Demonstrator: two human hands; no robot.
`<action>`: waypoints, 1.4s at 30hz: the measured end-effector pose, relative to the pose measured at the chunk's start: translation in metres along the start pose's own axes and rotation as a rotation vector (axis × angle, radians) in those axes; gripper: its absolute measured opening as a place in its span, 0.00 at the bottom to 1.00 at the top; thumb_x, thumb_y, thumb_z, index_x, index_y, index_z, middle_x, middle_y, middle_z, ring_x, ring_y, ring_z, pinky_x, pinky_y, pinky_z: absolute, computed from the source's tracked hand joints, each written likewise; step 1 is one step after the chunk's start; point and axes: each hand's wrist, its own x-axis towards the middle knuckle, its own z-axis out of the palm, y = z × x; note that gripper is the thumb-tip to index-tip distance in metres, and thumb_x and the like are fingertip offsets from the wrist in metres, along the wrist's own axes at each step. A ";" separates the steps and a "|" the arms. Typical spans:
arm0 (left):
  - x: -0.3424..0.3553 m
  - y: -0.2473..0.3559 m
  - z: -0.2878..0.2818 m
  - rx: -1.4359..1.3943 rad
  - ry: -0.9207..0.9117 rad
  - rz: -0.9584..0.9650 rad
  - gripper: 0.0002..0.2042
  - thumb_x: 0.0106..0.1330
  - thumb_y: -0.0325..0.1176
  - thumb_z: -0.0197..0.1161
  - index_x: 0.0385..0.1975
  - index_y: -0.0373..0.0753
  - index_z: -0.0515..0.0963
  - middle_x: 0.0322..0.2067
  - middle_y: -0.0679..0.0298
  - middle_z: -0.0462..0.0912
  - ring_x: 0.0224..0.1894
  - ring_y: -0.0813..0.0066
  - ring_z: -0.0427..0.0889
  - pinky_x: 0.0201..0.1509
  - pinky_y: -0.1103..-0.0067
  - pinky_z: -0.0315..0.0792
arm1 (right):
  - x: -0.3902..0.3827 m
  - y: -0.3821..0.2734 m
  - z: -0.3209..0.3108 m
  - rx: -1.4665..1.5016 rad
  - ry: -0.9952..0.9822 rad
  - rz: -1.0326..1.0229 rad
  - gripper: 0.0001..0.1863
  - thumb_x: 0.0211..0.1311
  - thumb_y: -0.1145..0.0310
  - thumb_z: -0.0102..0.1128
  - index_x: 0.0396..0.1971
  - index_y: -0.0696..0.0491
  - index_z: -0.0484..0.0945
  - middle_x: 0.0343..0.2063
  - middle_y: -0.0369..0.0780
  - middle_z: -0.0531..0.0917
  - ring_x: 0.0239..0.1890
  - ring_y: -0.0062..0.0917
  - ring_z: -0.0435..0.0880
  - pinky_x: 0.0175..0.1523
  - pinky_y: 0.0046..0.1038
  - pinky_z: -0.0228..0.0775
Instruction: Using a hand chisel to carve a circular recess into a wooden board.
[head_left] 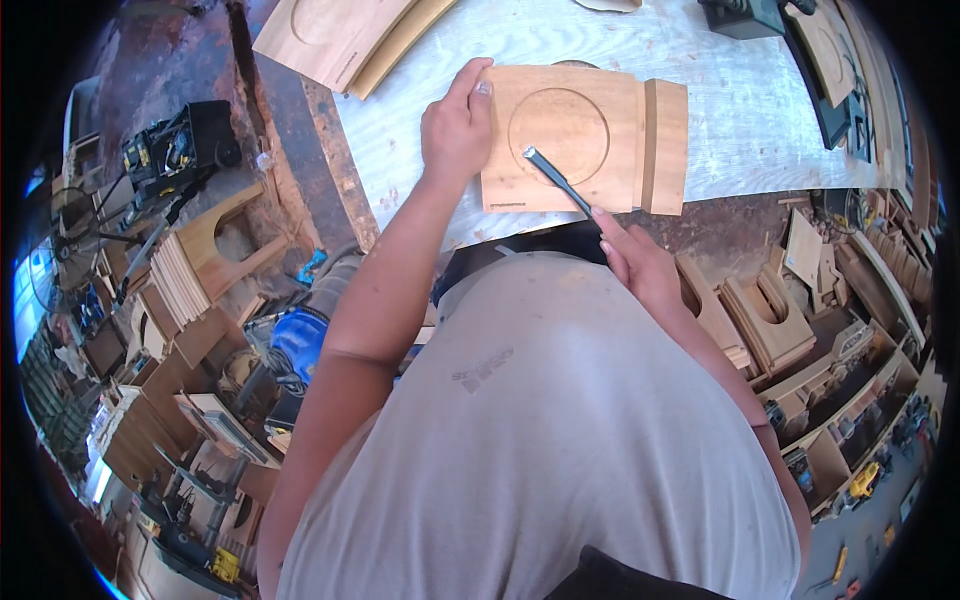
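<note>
A pale wooden board [500,130] with a round recess in its face lies on the table in front of me. My left hand [458,130] grips the board's left edge, thumb over the top near the upper left corner. In my right hand [640,262] is a slim dark tool [562,180] with a pale, metal-looking tip; its exact kind is unclear. The tip is over the recess, and I cannot tell whether it touches the wood. A grooved wooden strip [664,150] runs along the board's right side.
The table has a whitish top [740,110]. Another recessed board [335,40] lies at its far left, and a black device [742,17] at the far right. Stacked wooden pieces [770,320] stand below right. A blue machine [300,342] and wood stacks [182,275] are at left.
</note>
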 end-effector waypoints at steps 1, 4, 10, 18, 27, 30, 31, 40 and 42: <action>-0.001 0.002 0.000 0.007 -0.015 -0.027 0.15 0.76 0.39 0.51 0.58 0.52 0.77 0.23 0.51 0.83 0.31 0.48 0.85 0.40 0.61 0.76 | 0.001 0.000 0.002 -0.002 0.000 0.001 0.26 0.71 0.66 0.59 0.68 0.32 0.72 0.27 0.44 0.73 0.29 0.40 0.78 0.36 0.40 0.70; 0.001 0.000 0.000 -0.007 -0.024 -0.035 0.15 0.76 0.38 0.51 0.58 0.52 0.77 0.23 0.51 0.83 0.30 0.49 0.85 0.40 0.61 0.76 | 0.010 -0.003 0.005 0.032 0.054 -0.004 0.27 0.71 0.67 0.59 0.68 0.33 0.72 0.27 0.44 0.73 0.29 0.41 0.78 0.36 0.40 0.71; -0.001 0.002 0.000 0.011 -0.031 -0.037 0.15 0.76 0.38 0.51 0.58 0.53 0.77 0.22 0.50 0.82 0.29 0.49 0.84 0.38 0.61 0.75 | 0.009 0.006 0.005 -0.008 0.056 -0.063 0.26 0.72 0.66 0.59 0.68 0.32 0.71 0.28 0.44 0.74 0.28 0.41 0.78 0.35 0.39 0.71; 0.000 0.000 0.000 0.002 -0.015 -0.020 0.15 0.76 0.37 0.51 0.58 0.53 0.77 0.22 0.49 0.81 0.29 0.48 0.84 0.38 0.61 0.75 | 0.008 0.003 0.002 -0.052 0.008 -0.021 0.27 0.71 0.67 0.58 0.68 0.34 0.71 0.28 0.44 0.75 0.29 0.42 0.79 0.36 0.41 0.73; -0.002 0.006 0.001 0.022 -0.033 -0.044 0.15 0.76 0.38 0.51 0.59 0.51 0.75 0.25 0.49 0.82 0.31 0.48 0.84 0.41 0.60 0.74 | 0.004 0.005 -0.006 -0.023 0.052 -0.061 0.27 0.70 0.66 0.58 0.68 0.34 0.71 0.29 0.46 0.77 0.31 0.46 0.81 0.34 0.43 0.73; 0.000 0.006 0.002 0.012 -0.001 -0.066 0.15 0.76 0.38 0.51 0.59 0.50 0.75 0.24 0.49 0.81 0.31 0.48 0.84 0.41 0.60 0.73 | 0.018 0.003 -0.009 0.016 0.104 -0.135 0.27 0.71 0.65 0.58 0.69 0.33 0.70 0.28 0.46 0.77 0.29 0.46 0.81 0.34 0.43 0.74; 0.001 0.005 0.003 -0.016 0.038 -0.060 0.15 0.76 0.38 0.51 0.59 0.50 0.75 0.24 0.49 0.81 0.30 0.49 0.84 0.41 0.61 0.73 | 0.020 0.005 -0.010 0.017 0.104 -0.146 0.27 0.71 0.65 0.58 0.69 0.33 0.70 0.28 0.46 0.77 0.29 0.46 0.81 0.34 0.43 0.74; 0.005 -0.001 -0.001 0.007 0.080 -0.028 0.16 0.75 0.37 0.51 0.59 0.48 0.74 0.22 0.48 0.80 0.29 0.48 0.83 0.39 0.60 0.72 | 0.039 0.003 -0.007 0.037 0.123 -0.211 0.24 0.73 0.62 0.55 0.68 0.36 0.71 0.31 0.47 0.80 0.31 0.47 0.82 0.36 0.45 0.76; 0.001 -0.003 0.001 0.026 0.041 -0.006 0.15 0.75 0.38 0.52 0.59 0.47 0.74 0.23 0.48 0.81 0.29 0.48 0.83 0.38 0.60 0.72 | 0.031 0.003 0.001 0.068 0.157 -0.190 0.24 0.73 0.62 0.54 0.67 0.36 0.71 0.34 0.48 0.82 0.33 0.48 0.83 0.39 0.46 0.76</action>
